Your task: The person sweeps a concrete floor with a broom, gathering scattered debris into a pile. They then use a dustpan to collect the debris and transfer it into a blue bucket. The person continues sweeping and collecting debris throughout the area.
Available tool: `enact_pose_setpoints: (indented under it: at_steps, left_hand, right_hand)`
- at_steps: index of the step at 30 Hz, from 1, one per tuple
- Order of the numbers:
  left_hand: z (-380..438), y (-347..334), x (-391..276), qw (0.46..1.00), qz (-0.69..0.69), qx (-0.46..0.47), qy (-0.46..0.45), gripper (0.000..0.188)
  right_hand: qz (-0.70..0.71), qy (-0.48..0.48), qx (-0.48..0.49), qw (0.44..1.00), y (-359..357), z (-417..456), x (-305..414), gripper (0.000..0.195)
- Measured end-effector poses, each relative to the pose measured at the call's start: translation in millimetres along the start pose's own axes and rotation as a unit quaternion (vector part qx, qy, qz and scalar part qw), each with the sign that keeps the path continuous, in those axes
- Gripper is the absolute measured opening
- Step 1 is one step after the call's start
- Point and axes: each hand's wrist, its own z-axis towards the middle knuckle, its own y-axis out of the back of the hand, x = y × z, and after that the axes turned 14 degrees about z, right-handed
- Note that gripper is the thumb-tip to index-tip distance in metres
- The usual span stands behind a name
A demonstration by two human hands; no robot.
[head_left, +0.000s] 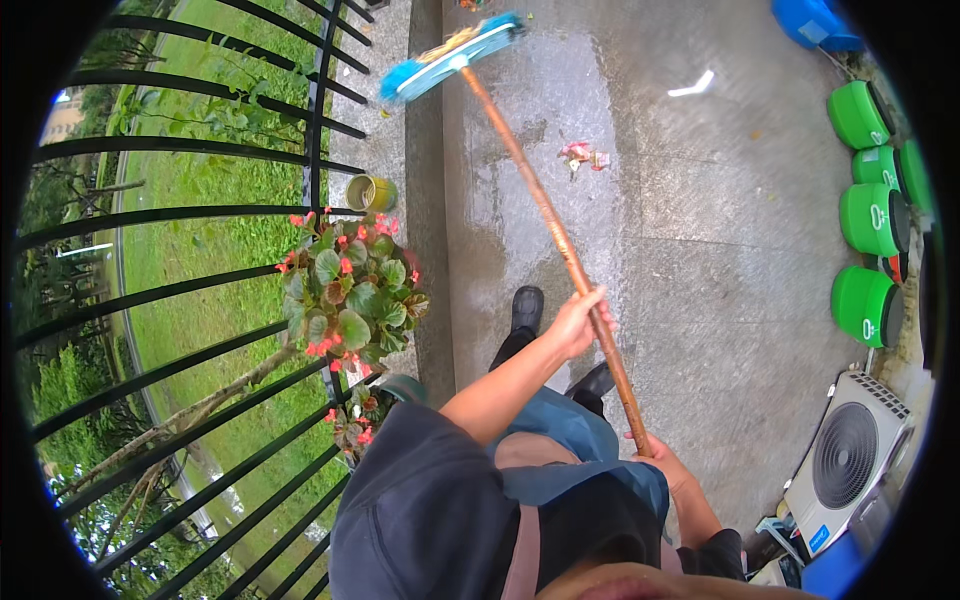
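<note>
A push broom with blue and yellow bristles point(452, 58) is raised at the top of the view, its head over the edge of the concrete ledge. My left hand point(581, 324) grips the middle of its brown wooden handle point(551, 217). Around the handle's lower end, close to my waist, my right hand point(657, 459) is closed. Crumpled red and white litter point(583, 155) lies on the wet paved floor to the right of the handle. The bristles look blurred.
A black metal railing point(319, 112) runs along the left, beside a low ledge point(429, 225) with a yellow pot point(370, 193) and a red-flowered begonia point(352, 292). Several green barrels point(868, 306) and an air-conditioner outdoor unit point(844, 456) stand at right. My shoes point(527, 308) are on the floor.
</note>
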Motion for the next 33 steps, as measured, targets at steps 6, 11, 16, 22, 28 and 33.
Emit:
enact_pose_setpoints:
  at_steps: [6, 11, 16, 22, 28, 33]
  left_hand:
    - [6, 30, -31, 0.986, -0.036, -0.159, -0.02, 0.024]
    - [49, 27, -96, 0.99, 0.031, -0.112, -0.085, 0.026]
    - [77, -20, -101, 0.996, 0.06, -0.002, -0.067, 0.026]
    - [67, -61, 83, 0.989, 0.096, 0.056, 0.098, 0.019]
    - [12, -72, 234, 0.901, 0.162, 0.041, 0.399, 0.015]
    - [25, -30, 251, 0.903, 0.154, 0.104, 0.388, 0.018]
  right_hand:
    - [-0.081, 0.075, -0.002, 0.994, -53, 16, 40, 0.051]
    - [-0.194, 0.205, -0.084, 0.956, -101, 53, 64, 0.054]
    - [-0.045, 0.152, -0.098, 0.983, -88, 50, 71, 0.054]
    - [0.018, 0.105, -0.143, 0.984, 4, -50, -21, 0.048]
    - [0.273, -0.05, -0.208, 0.938, 19, -171, -92, 0.047]
    - [0.264, -0.078, -0.24, 0.931, 2, -147, -80, 0.047]
